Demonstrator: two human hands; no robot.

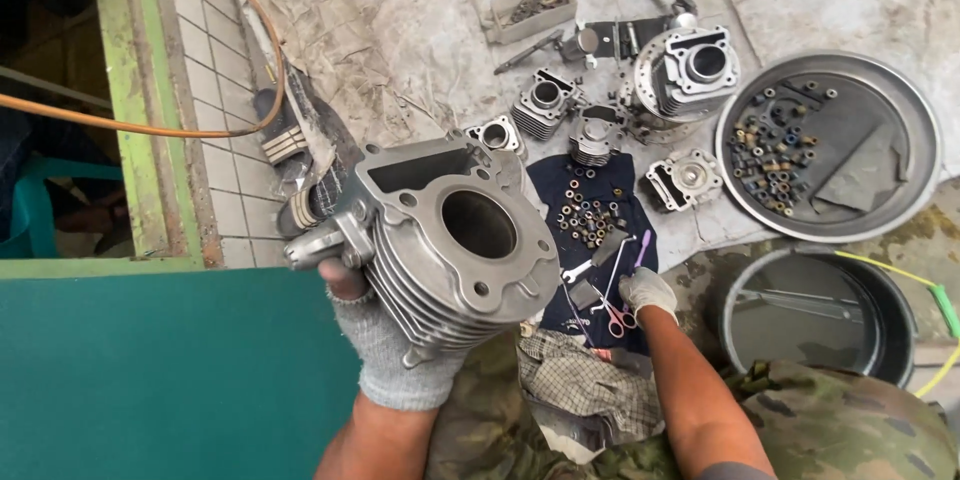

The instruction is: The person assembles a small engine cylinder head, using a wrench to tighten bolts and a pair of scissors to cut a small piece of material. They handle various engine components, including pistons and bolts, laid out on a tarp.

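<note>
I look straight down at my two gloved hands over a ground sheet strewn with engine parts. My left hand (395, 355) is clenched around the underside of a grey finned engine cylinder (450, 240), lifted close to the camera and tilted so its round bore faces up at me; my thumb rests beside a short pipe stub on its left side. My right hand (645, 292) reaches lower down to a dark blue cloth (580, 190) and rests on a pair of pink-handled scissors (620, 316); its fingers curl over them, but I cannot tell whether they have closed on them or merely touch. A small wrench (577, 271) lies just beside the scissors, and a scatter of small round rollers (585, 215) sits further up the cloth. Beyond it lie several smaller cylinders and heads, with one large cylinder (690, 70) near a small box of fasteners (533, 8). To the right is a wide metal tray (900, 120) of small parts, and below it a round basin (890, 325). A checked rag (580, 380) lies across my lap. I judge the step in hand to be an inspection of the lifted cylinder. The next move, as I read it, calls for a firm grip on the heavy casting while the other hand works on the cloth.
</note>
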